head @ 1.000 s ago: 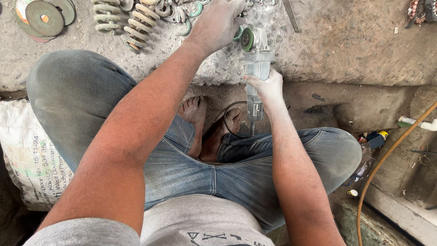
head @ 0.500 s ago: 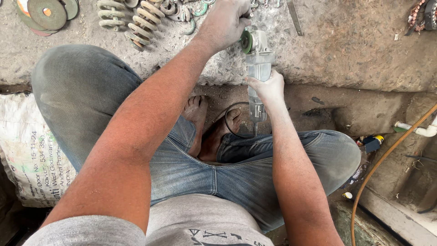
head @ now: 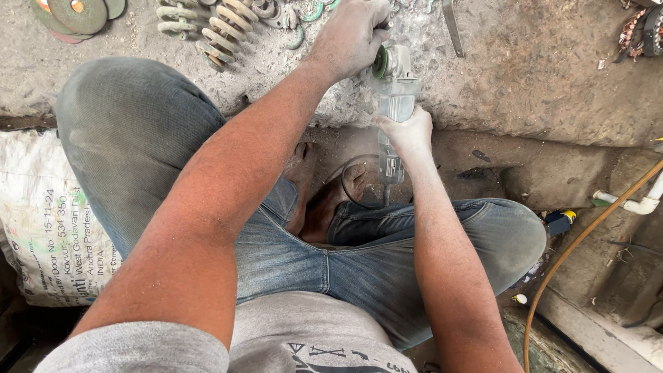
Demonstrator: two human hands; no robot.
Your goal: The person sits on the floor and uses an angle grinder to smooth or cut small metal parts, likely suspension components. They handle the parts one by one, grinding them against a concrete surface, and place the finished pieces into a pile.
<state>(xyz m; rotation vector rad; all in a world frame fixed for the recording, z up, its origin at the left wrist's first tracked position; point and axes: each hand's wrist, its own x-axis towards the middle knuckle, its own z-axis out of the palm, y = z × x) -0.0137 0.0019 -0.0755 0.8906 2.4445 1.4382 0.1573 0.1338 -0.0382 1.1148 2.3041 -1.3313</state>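
Down between my knees, my right hand is wrapped around the grey body of an angle grinder, fingers closed on it just above the label. My left hand is curled over the grinder's head, by the green guard; what its fingers grip is hidden under the hand, so I cannot tell whether it is a side handle or the workpiece. The grinder stands nearly upright against the edge of the dusty concrete ledge, its lower end and cord dropping into the shadow by my bare foot. The disc itself cannot be made out. Along the ledge's far edge lie coil springs and worn cutting discs, both cut off by the top of the view. A printed white sack sits beside my left knee, and an orange hose runs off to the right.
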